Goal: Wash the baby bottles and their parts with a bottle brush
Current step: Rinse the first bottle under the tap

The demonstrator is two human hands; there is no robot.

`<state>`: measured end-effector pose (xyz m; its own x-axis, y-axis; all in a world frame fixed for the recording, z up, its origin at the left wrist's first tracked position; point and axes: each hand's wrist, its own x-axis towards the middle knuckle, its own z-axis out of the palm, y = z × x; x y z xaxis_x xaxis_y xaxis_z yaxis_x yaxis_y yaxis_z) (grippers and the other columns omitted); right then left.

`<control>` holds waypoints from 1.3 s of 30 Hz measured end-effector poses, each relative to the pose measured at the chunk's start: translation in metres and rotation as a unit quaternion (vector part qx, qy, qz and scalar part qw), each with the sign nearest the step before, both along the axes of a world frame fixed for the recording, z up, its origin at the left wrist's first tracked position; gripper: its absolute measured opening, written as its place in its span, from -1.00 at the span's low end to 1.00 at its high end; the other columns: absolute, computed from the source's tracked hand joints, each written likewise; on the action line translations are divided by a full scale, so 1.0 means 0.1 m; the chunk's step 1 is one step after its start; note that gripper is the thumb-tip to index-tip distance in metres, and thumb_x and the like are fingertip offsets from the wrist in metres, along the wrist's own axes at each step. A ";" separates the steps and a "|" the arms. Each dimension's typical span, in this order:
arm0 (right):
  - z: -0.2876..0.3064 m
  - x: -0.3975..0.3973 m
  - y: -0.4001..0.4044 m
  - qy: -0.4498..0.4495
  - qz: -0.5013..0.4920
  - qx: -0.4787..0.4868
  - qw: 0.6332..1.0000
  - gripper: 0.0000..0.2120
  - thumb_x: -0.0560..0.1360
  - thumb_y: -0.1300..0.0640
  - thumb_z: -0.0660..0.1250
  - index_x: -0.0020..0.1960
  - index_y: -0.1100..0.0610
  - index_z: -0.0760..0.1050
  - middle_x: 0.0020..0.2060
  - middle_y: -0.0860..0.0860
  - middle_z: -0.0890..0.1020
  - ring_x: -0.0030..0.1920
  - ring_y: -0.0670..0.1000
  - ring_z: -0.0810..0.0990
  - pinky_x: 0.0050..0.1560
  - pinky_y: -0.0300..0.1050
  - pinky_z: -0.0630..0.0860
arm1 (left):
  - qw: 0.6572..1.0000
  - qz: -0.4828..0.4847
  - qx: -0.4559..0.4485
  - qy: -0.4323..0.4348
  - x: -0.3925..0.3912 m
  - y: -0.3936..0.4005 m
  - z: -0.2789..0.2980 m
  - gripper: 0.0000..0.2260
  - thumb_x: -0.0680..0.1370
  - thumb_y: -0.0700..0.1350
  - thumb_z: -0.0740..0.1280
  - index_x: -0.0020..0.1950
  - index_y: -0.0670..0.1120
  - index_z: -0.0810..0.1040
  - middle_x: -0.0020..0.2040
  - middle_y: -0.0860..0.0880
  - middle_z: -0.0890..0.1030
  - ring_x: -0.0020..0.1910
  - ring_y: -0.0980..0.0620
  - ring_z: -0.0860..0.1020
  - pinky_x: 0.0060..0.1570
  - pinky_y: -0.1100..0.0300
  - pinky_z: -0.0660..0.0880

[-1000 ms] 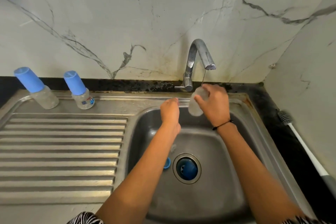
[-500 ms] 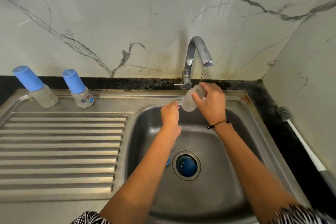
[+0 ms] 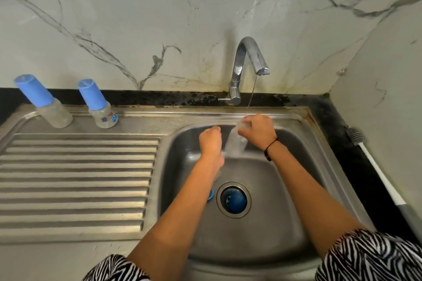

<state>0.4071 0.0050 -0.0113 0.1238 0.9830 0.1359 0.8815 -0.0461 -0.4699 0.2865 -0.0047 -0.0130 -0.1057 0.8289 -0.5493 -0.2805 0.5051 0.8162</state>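
Soft, even light; pale glare streaks the drainboard point(image 3: 77, 166) ridges. Wide-angle bending curves the edges. The hands and the bottle point(image 3: 235, 143) are blurred by motion.

Before me, a steel sink point(image 3: 283, 230) with ribbed drainboard point(image 3: 75, 180) at its left. The tap point(image 3: 247, 68) runs a thin stream. Marble wall point(image 3: 159, 18) behind, dark stained ledge point(image 3: 159, 97) along its foot.

The sink point(image 3: 342, 180) is showing brushed steel, dull-shining, with a ribbed draining board point(image 3: 75, 180). The tap point(image 3: 247, 68) is gleaming as polished metal. The bottle point(image 3: 235, 145) is looking like clear, cloudy plastic; the caps point(image 3: 34, 90) are showing matt blue plastic. The wall point(image 3: 159, 18) is looking like smooth veined marble.
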 end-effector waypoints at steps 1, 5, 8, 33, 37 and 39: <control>0.00 0.00 0.00 0.006 -0.009 -0.011 1.000 -0.80 0.42 0.18 0.34 -0.02 0.26 0.62 -0.19 0.16 0.63 -0.14 0.11 0.55 -0.12 -0.12 0.47 | 1.000 -0.002 -0.003 0.002 -0.01 0.00 -0.01 -0.87 0.58 -0.24 0.18 -0.14 -0.11 0.45 -0.23 -0.04 0.41 -0.31 0.09 0.32 -0.31 0.21 0.27; 0.13 0.01 -0.06 0.218 -0.097 0.038 0.970 -0.70 0.44 0.21 0.39 0.16 0.23 0.55 -0.04 0.06 0.61 -0.04 0.01 0.57 0.05 -0.10 0.52 | 1.000 0.008 -0.002 0.005 -0.07 -0.02 -0.03 -0.86 0.59 -0.21 0.19 -0.15 -0.06 0.43 -0.24 0.02 0.39 -0.25 0.09 0.33 -0.23 0.18 0.31; 0.15 -0.02 -0.15 0.561 -0.148 -0.053 0.813 -0.88 0.48 0.32 0.34 0.01 0.21 0.51 -0.18 0.07 0.58 -0.24 -0.04 0.55 -0.17 -0.17 0.62 | 0.999 -0.009 0.006 -0.043 -0.11 -0.06 -0.03 -0.85 0.59 -0.06 0.23 0.16 -0.02 0.40 -0.06 0.02 0.44 -0.08 0.02 0.44 -0.03 0.07 0.46; 0.35 -1.71 -0.49 0.171 0.212 -0.049 0.961 -0.41 0.40 0.13 0.45 0.35 0.14 0.30 0.20 0.06 0.52 0.18 0.04 0.49 0.03 -0.24 0.36 | 0.939 0.000 0.201 0.280 -1.57 -0.68 0.35 -0.59 0.48 -0.13 0.42 0.30 -0.10 0.43 0.18 -0.06 0.57 0.14 0.02 0.53 0.16 0.09 0.51; 0.28 -2.46 -0.55 0.170 0.281 -0.079 0.941 -0.46 0.35 0.08 0.48 0.27 0.14 0.39 0.15 0.10 0.55 0.13 0.10 0.54 0.11 -0.04 0.47 | 0.944 0.074 0.171 0.274 -2.28 -1.02 0.34 -0.52 0.35 -0.04 0.40 0.25 -0.09 0.47 0.12 -0.06 0.61 0.11 -0.01 0.57 0.16 -0.04 0.51; 0.27 -2.91 -0.64 0.173 0.324 -0.095 0.925 -0.46 0.33 0.07 0.50 0.25 0.13 0.42 0.15 0.09 0.56 0.12 0.08 0.55 0.07 -0.09 0.47 | 0.943 0.113 0.151 0.274 -2.68 -1.24 0.32 -0.53 0.29 0.00 0.33 0.20 -0.04 0.49 0.09 -0.02 0.62 0.09 0.01 0.58 0.15 -0.04 0.52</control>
<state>0.1159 -0.0592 0.0157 -0.4968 0.8677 0.0163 0.5512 0.3299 -0.7664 0.0189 -0.1290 0.0194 -0.4981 0.8609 -0.1040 0.1517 0.2046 0.9670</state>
